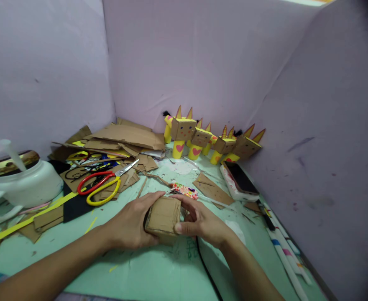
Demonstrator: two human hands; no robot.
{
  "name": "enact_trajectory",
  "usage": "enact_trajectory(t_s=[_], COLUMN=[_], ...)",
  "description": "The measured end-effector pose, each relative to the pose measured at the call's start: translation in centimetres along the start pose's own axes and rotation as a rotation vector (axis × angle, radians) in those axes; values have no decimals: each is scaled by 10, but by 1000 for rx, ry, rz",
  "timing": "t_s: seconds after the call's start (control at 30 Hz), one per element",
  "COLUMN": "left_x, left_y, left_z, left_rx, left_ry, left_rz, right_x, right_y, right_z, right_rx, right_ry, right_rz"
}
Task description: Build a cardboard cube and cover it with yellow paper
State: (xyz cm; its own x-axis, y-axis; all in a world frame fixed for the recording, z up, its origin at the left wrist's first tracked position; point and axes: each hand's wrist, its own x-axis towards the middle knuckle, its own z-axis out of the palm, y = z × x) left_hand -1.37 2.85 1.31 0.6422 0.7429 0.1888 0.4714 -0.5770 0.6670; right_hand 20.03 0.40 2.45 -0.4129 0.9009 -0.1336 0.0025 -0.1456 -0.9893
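Observation:
A small brown cardboard box (163, 215) is held between both hands, just above the green tabletop (134, 271). My left hand (134, 221) wraps round its left side, with the fingers partly hidden behind it. On the other side, my right hand (203, 219) grips the right edge, thumb at the lower right corner and fingers at the back. Right behind the box lies an object with a colourful patterned wrapping (184, 190). Scissors with red and yellow handles (104, 186) rest on cardboard scraps to the left.
Several yellow figures with cardboard heads (184, 129) stand at the back. Stacked cardboard (127, 136) lies back left, a white cup (30, 186) at the left. A phone (242, 177) lies on a white box at the right, near markers (286, 251). A black cable (207, 271) runs to the front.

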Motion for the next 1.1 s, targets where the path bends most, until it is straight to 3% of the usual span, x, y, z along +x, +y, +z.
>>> enact_trajectory(t_s=[1.1], left_x=[0], left_y=[3], left_z=[0], left_rx=[37], left_ry=[-4], left_rz=[-23], right_x=[0], right_y=[-2], right_z=[0], right_rx=[-39], right_ry=[9], right_rz=[19])
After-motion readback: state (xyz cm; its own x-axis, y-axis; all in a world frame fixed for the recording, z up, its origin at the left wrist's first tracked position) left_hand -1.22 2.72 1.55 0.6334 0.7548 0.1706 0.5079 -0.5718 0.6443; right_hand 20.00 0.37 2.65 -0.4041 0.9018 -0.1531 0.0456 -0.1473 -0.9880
